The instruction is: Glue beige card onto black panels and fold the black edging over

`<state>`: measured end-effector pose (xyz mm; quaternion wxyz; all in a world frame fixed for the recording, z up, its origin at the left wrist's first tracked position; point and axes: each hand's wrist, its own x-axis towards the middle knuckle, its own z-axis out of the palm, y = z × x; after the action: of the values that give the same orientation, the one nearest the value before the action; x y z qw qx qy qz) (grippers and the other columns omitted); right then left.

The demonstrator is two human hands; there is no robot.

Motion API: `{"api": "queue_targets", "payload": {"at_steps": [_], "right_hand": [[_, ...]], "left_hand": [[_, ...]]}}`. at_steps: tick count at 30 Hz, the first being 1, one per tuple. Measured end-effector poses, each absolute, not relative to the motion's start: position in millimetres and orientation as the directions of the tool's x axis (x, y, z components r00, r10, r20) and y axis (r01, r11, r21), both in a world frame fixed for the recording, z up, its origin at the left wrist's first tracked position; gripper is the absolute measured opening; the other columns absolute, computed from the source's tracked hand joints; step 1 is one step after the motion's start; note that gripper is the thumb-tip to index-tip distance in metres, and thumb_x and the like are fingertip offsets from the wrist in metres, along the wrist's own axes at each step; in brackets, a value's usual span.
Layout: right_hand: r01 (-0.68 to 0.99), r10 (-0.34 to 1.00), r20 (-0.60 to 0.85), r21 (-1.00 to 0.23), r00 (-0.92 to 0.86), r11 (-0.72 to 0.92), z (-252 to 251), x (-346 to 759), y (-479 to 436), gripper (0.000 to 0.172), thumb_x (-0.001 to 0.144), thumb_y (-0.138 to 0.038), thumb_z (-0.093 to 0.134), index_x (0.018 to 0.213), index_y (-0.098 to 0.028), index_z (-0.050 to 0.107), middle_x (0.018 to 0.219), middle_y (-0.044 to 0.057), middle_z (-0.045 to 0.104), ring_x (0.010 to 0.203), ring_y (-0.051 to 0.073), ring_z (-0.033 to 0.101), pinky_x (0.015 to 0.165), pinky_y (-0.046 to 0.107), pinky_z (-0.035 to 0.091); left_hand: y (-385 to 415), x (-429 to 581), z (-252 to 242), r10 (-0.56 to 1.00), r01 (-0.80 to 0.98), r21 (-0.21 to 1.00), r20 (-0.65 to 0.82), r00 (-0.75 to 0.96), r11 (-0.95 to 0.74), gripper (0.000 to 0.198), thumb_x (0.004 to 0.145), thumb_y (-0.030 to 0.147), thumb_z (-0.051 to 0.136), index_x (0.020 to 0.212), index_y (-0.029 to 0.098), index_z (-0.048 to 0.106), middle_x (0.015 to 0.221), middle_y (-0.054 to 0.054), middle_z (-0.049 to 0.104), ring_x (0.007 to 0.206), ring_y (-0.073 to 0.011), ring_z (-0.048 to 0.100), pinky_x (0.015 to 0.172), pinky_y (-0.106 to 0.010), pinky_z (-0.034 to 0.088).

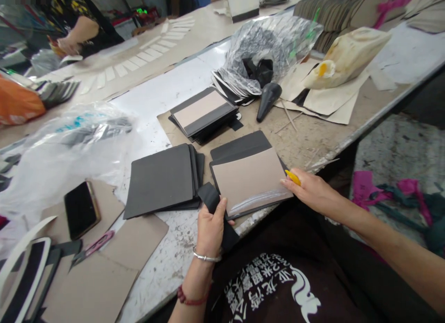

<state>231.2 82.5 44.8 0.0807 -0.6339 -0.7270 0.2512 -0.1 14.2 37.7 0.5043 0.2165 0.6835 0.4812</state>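
My left hand [210,225] is closed around a black strip [216,207] at the near table edge, next to the left corner of a beige board [248,178] lying on a black panel [239,146]. My right hand [310,190] rests at the board's right edge, fingers pinched on a small yellow tool [293,177]. A stack of black sheets [162,179] lies just left of the board.
Another black-and-beige stack [203,112] sits farther back, with a black cone [267,99], a plastic bag of black parts [267,54] and a cream container [347,54]. A phone [81,209] and pink scissors [93,246] lie on cardboard at left. Another person [74,31] works at far left.
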Motion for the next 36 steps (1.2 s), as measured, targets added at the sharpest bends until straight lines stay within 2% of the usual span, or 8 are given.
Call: {"api": "queue_targets", "payload": {"at_steps": [4,10,15,21,27,32,36], "right_hand": [[0.918,0.958,-0.198,-0.378,-0.209,0.122,47,226,82,0.018,0.087,-0.033,0.041,0.073,-0.021,0.040,0.067,0.003,0.057,0.063,0.017,0.056,0.056,0.024,0.035],[0.962,0.955,-0.238,-0.246,-0.178,0.118,47,220,83,0.015,0.088,-0.031,0.043,0.081,-0.019,0.046,0.070,0.005,0.060,0.065,0.019,0.059,0.056,0.024,0.033],[0.957,0.963,-0.201,-0.261,-0.180,0.125,45,220,83,0.014,0.087,-0.032,0.044,0.081,-0.019,0.047,0.068,0.004,0.059,0.063,0.018,0.058,0.054,0.025,0.032],[0.949,0.963,-0.198,-0.290,-0.185,0.122,42,222,84,0.015,0.086,-0.031,0.045,0.076,-0.020,0.045,0.066,0.004,0.058,0.061,0.018,0.057,0.053,0.025,0.032],[0.924,0.972,-0.111,-0.347,-0.209,0.160,31,226,83,0.016,0.085,-0.033,0.042,0.074,-0.021,0.042,0.064,0.003,0.057,0.060,0.018,0.056,0.054,0.025,0.032],[0.900,0.973,-0.050,-0.392,-0.225,0.189,24,228,81,0.019,0.084,-0.033,0.041,0.070,-0.022,0.038,0.061,0.002,0.055,0.056,0.017,0.055,0.053,0.026,0.033],[0.875,0.970,0.020,-0.428,-0.243,0.228,16,231,81,0.020,0.084,-0.034,0.040,0.068,-0.023,0.037,0.056,0.000,0.052,0.050,0.016,0.053,0.051,0.026,0.033]], "left_hand": [[14,-2,40,0.782,-0.180,0.868,-0.495,-0.378,0.462,0.035,0.066,0.036,0.070,0.090,0.013,0.059,0.080,-0.003,0.061,0.051,-0.0092,0.051,0.036,-0.020,0.049],[14,-7,45,0.800,-0.203,0.858,-0.513,-0.311,0.471,0.034,0.065,0.035,0.073,0.088,0.014,0.059,0.078,-0.001,0.060,0.053,-0.0104,0.054,0.040,-0.021,0.052],[14,-6,46,0.814,-0.146,0.868,-0.496,-0.303,0.474,0.029,0.070,0.032,0.069,0.091,0.015,0.060,0.083,-0.003,0.063,0.053,-0.0110,0.055,0.040,-0.021,0.052],[17,-1,52,0.799,0.116,0.843,-0.442,-0.408,0.525,0.019,0.078,0.023,0.061,0.093,0.011,0.060,0.090,-0.008,0.066,0.047,-0.0107,0.057,0.039,-0.022,0.052],[17,1,55,0.803,0.209,0.822,-0.406,-0.436,0.529,0.021,0.078,0.024,0.062,0.096,0.012,0.061,0.087,-0.008,0.065,0.040,-0.0100,0.055,0.036,-0.022,0.050],[18,0,53,0.766,0.068,0.855,-0.422,-0.485,0.514,0.021,0.071,0.021,0.068,0.088,0.015,0.058,0.077,-0.001,0.058,0.055,-0.0135,0.059,0.041,-0.025,0.054],[19,-1,49,0.729,-0.100,0.867,-0.467,-0.501,0.488,0.024,0.066,0.019,0.070,0.084,0.015,0.055,0.069,0.002,0.052,0.052,-0.0122,0.055,0.039,-0.025,0.053]]}}
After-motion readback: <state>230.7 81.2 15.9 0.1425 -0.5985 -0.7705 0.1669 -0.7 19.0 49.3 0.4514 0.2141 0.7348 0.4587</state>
